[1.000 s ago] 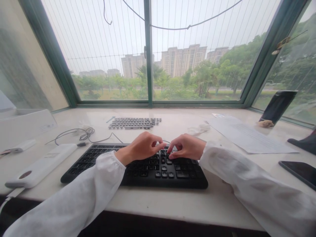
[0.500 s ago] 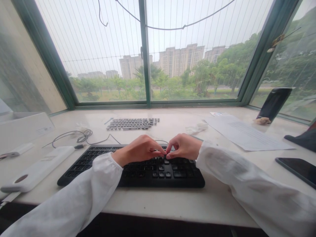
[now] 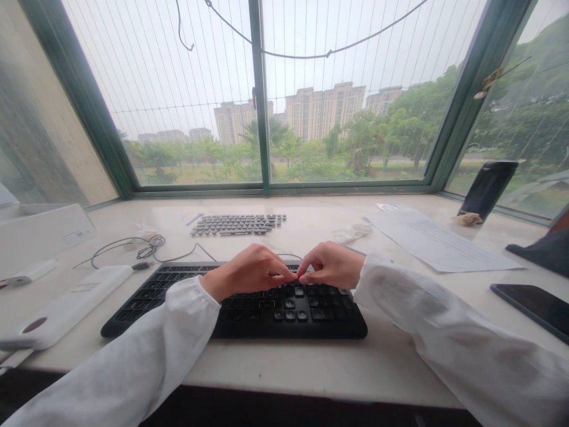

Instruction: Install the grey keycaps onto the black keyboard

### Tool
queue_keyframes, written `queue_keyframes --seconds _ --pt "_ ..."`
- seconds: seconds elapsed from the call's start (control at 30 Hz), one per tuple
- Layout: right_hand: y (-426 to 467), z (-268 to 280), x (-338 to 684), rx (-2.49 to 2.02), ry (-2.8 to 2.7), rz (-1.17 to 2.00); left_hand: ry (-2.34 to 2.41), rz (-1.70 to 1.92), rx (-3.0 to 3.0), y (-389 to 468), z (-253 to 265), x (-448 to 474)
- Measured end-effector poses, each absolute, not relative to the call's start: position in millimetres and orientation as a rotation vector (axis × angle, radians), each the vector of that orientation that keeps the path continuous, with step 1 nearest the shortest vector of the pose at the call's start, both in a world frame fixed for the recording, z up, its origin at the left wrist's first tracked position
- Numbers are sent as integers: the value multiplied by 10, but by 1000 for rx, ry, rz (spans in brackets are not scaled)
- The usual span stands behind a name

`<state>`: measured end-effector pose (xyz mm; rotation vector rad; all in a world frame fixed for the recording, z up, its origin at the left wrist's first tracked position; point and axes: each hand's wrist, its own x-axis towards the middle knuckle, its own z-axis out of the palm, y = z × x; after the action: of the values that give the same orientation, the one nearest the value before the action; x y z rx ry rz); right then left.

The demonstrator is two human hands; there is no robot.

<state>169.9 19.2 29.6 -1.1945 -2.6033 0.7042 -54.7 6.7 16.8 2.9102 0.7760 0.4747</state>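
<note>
A black keyboard (image 3: 284,330) lies along the front of the white counter, and many of its key places look like bare sockets. Over its right-hand part, my left hand (image 3: 251,270) is closed, thumb and index finger pinched together. My right hand (image 3: 333,264) meets it from the other side, its thumb and index finger also pinched. Both sets of fingertips come together at one spot just above the keys. Whatever small thing is between them is hidden. Loose dark keycaps (image 3: 237,225) are laid out in rows behind the keyboard.
At left are a white power bank (image 3: 82,302), a tangled cable (image 3: 153,246) and a white box (image 3: 44,228). Printed paper (image 3: 435,240) and a phone lying flat (image 3: 533,305) are at right. Another dark phone (image 3: 489,187) leans by the window. Crumpled clear plastic (image 3: 353,232) sits behind my right hand.
My hands stay at the same spot on the keyboard, fingertips still pinched, with only a slight shift. The whole view has moved a little.
</note>
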Motion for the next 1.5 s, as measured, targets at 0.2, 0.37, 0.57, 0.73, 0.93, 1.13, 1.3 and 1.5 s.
queue_keyframes --seconds 0.2,0.37,0.57,0.73,0.93,1.13,1.3,1.5 --pt "136 308 1658 -1253 -2573 617 768 467 2983 19 206 -525" --pt "121 309 1640 -1305 -2553 610 783 430 3026 -8 220 -516" --pt "171 279 1663 -1279 -2531 716 787 376 3132 -37 222 -504" --pt "204 252 1655 -1294 -2498 833 742 385 3192 -72 226 -478" --pt "223 215 1650 -1322 -2428 929 710 305 3274 -67 208 -460" --pt "225 220 1648 -1348 -2419 897 739 257 3293 -52 170 -452" --pt "243 197 1647 -1393 -2387 920 719 331 3303 -72 165 -439" --pt "237 226 1639 -1440 -2401 915 750 251 3340 -80 167 -420"
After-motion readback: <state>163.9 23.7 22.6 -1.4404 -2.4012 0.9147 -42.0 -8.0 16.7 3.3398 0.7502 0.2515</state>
